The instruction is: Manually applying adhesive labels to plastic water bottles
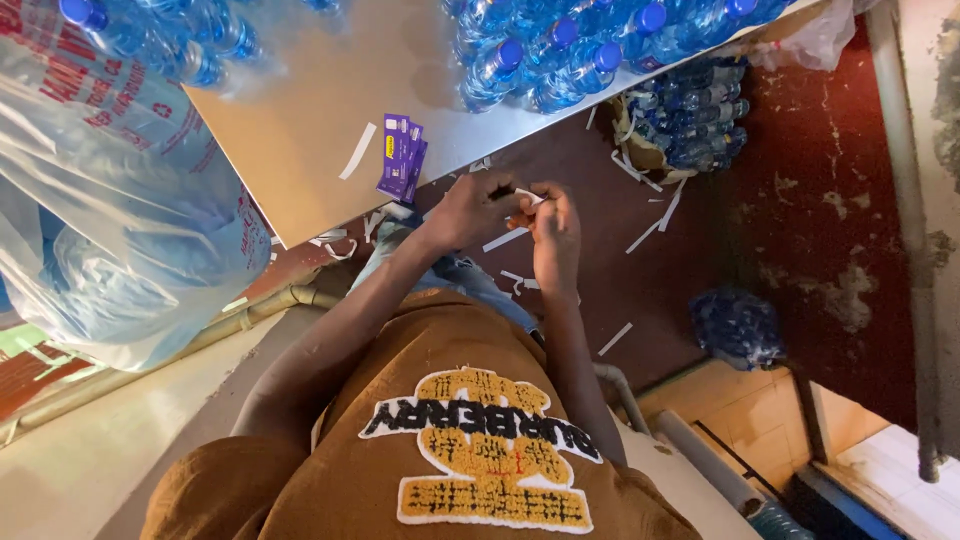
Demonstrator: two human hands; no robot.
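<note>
My left hand [478, 207] and my right hand [553, 228] meet just off the edge of a pale table [300, 120]. Their fingertips pinch a small white paper strip [528, 197] between them. A small stack of purple label cards [402, 156] lies on the table's edge, just left of my left hand. A loose white strip [357, 151] lies on the table beside the cards. My brown shirt fills the bottom of the view.
Shrink-wrapped packs of blue-capped water bottles [560, 50] stand on the table's far side, with more bottles [700, 115] on the dark red floor. A large clear plastic sack [110, 220] bulges at the left. White paper strips [650, 225] litter the floor.
</note>
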